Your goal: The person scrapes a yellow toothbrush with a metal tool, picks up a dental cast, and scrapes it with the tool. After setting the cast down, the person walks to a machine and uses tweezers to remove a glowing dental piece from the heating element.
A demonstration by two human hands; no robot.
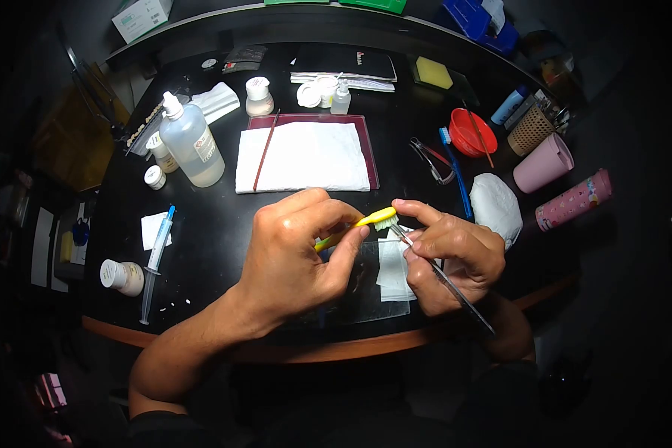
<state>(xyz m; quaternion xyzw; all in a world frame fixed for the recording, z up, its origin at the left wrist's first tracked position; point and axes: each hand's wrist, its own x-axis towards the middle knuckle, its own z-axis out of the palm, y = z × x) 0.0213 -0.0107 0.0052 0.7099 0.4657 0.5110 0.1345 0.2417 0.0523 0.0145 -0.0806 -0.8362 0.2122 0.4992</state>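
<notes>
Black desk (pixel 201 269), bottle label (pixel 204 146) illegible — left hand (pixel 299 250) pinches yellow toothbrush (pixel 381 215), right hand (pixel 455 257) pinches slim tool (pixel 455 290).

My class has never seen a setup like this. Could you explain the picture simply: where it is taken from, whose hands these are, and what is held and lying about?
There is no robot here, only a person's bare hands. A head-worn camera took the one picture, looking down at a black desk.

The left hand holds a yellow toothbrush. The right hand holds a slim tool, its tip at the bristles.

Farther back lies a folded white cloth. Left of it stands a squeeze bottle, with a syringe nearer; to the right are a red bowl and a blue toothbrush.
</notes>
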